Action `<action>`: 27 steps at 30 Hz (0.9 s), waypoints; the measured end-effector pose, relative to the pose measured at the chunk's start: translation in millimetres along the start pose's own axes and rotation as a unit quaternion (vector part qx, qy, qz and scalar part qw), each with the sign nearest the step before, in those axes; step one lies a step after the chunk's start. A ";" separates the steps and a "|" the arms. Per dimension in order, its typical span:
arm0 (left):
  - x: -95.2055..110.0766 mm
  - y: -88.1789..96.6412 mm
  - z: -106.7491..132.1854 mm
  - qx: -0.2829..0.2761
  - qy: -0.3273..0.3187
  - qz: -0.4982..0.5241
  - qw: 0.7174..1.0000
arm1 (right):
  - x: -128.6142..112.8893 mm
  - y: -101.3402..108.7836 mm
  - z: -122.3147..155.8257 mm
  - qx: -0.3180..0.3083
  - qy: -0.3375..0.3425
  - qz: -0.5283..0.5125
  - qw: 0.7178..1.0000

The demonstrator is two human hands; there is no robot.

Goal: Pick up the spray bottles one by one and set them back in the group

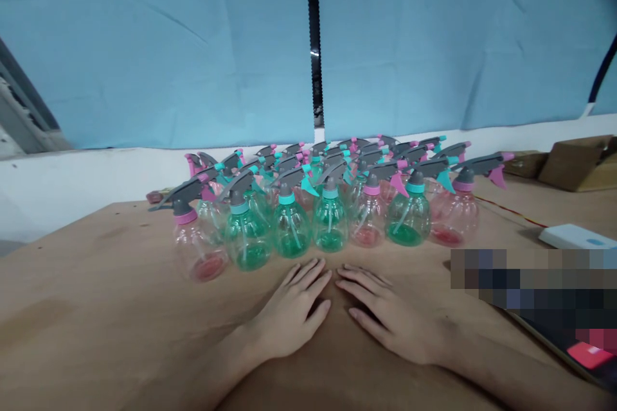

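While the left hand [292,314] and right hand [398,314] rest open-fingered, holding nothing, a forward nudge could topple the spray bottles [330,226].

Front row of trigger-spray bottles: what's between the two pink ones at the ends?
Left to right in the head view: three green trigger-spray bottles, a pink one, then a fourth green one.

Transparent pink and green spray bottles [330,225] stand upright in close rows.
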State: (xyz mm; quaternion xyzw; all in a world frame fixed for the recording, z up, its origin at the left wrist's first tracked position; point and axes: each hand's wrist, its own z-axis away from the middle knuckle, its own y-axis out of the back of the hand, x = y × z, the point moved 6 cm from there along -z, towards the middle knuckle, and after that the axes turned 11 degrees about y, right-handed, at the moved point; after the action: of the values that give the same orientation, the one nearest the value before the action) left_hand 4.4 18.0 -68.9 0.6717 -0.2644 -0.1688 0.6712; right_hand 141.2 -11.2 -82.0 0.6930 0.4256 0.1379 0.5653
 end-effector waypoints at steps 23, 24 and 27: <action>0.8 1.4 1.0 0.012 -0.004 0.007 1.000 | -0.2 0.7 0.0 -0.005 -0.007 -0.010 1.000; 1.0 1.7 1.4 0.015 -0.006 0.008 1.000 | -0.2 0.5 0.1 -0.006 -0.007 -0.012 1.000; 1.2 2.4 1.9 0.021 -0.009 0.014 1.000 | -0.2 0.5 0.4 -0.006 -0.006 -0.015 1.000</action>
State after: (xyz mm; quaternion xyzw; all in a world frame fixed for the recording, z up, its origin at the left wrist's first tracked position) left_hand 4.0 15.8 -66.5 0.6806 -0.2834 -0.1600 0.6564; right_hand 141.6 -11.5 -81.6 0.6840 0.4316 0.1280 0.5740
